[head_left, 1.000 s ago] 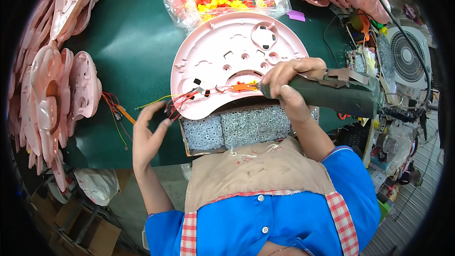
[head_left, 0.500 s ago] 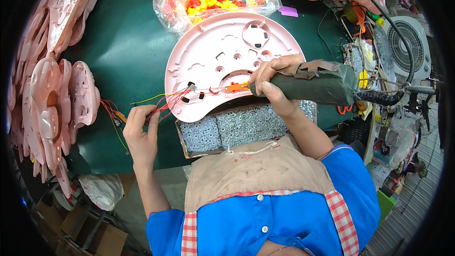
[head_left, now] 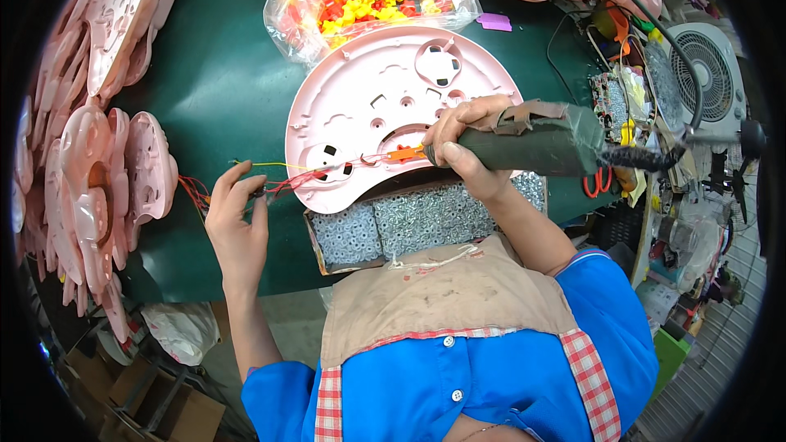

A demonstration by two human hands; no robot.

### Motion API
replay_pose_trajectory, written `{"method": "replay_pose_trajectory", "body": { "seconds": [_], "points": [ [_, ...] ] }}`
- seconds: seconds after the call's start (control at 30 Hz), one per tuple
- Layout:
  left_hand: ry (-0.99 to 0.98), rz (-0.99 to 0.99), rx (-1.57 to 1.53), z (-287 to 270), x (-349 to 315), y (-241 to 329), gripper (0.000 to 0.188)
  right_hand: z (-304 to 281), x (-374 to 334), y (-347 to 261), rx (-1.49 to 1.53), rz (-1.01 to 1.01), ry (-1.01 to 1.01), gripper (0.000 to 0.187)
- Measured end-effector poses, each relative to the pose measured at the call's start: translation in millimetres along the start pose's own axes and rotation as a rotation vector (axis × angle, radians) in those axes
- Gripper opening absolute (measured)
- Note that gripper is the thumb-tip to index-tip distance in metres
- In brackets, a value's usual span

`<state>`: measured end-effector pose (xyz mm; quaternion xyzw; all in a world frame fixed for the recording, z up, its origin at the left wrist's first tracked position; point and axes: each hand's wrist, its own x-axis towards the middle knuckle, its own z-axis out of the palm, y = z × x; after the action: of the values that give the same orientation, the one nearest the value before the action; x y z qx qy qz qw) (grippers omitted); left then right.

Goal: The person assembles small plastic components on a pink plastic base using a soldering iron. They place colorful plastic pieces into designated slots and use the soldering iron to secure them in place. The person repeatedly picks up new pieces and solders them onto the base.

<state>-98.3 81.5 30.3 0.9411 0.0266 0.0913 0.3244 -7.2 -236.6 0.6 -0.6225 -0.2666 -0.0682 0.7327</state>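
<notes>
A pink curved plastic shell [head_left: 352, 98] lies inner side up on the table in front of me. My right hand [head_left: 471, 139] grips a thick dark green power screwdriver [head_left: 532, 143], held nearly level, with its front end over the shell's inner curve. At that end sits a small orange part [head_left: 404, 154], which red wires [head_left: 307, 178] and a yellow wire [head_left: 282, 165] run toward. My left hand [head_left: 237, 213], left of the shell, pinches the red wires between thumb and fingers. A small dark piece shows at its fingertips; its kind is unclear.
A box of small silvery metal parts [head_left: 426, 221] stands between the shell and my apron. Behind lies a clear bag of red and yellow pieces [head_left: 368, 4]. Pink shells [head_left: 90, 172] are piled on the left. A white fan [head_left: 704, 74] stands at the right.
My left hand has shifted a little left, its index finger lifting. The wires are stretched straighter, and the grey piece on the shell has left its spot. The screwdriver has moved slightly left.
</notes>
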Motion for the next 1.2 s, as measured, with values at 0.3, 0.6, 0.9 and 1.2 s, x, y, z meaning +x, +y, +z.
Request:
{"method": "replay_pose_trajectory", "body": {
  "seconds": [0.3,0.6,0.9,1.2],
  "points": [
    [-0.066,-0.05,-0.099,3,4,-11,0.028,-38,-14,-74,0.195,0.052,-0.062,0.048],
    [-0.243,0.111,0.113,-25,35,19,0.03,-43,-47,-61,0.133,0.12,-0.039,0.047],
    [-0.741,0.468,-0.506,100,141,107,0.02,-56,-44,-89,0.17,0.104,-0.057,0.05],
    [-0.238,0.825,-0.149,200,141,85,0.027,-77,-39,-99,0.122,0.075,-0.04,0.05]
  ]
}}
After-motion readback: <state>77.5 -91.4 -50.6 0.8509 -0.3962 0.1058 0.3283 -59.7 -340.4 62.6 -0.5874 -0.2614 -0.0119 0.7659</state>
